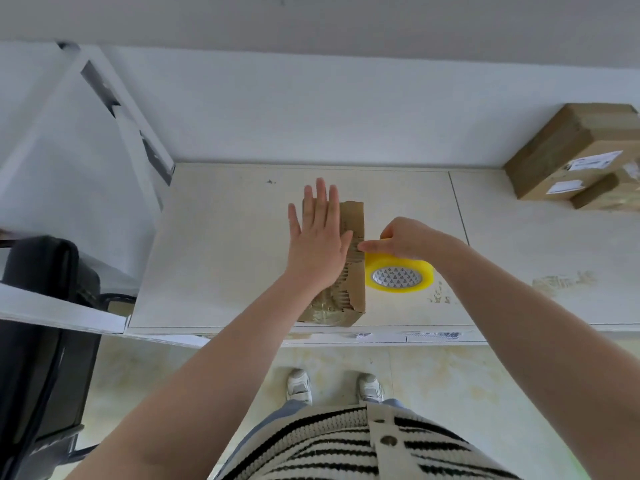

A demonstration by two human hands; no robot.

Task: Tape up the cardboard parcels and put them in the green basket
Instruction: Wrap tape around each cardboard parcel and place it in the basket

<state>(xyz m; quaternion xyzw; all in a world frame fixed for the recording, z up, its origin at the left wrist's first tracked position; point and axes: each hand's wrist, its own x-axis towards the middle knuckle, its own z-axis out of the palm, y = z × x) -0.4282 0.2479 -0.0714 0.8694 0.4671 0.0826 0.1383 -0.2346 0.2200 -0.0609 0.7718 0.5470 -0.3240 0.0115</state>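
A narrow cardboard parcel [353, 285] lies lengthwise on the pale table [221, 244], its near end at the front edge. Its top looks torn and partly taped. My left hand [317, 242] lies flat on the parcel's top with fingers spread, pressing down. Just right of the parcel, my right hand [412, 239] grips a yellow roll of clear tape [398, 275], which stands on its side against the parcel's right edge. The thumb and forefinger pinch at the parcel's edge. No green basket is in view.
Two more cardboard parcels [575, 157] with white labels are stacked at the table's far right corner. A white shelf frame [131, 133] and a black chair [38, 306] stand to the left. A white wall backs the table.
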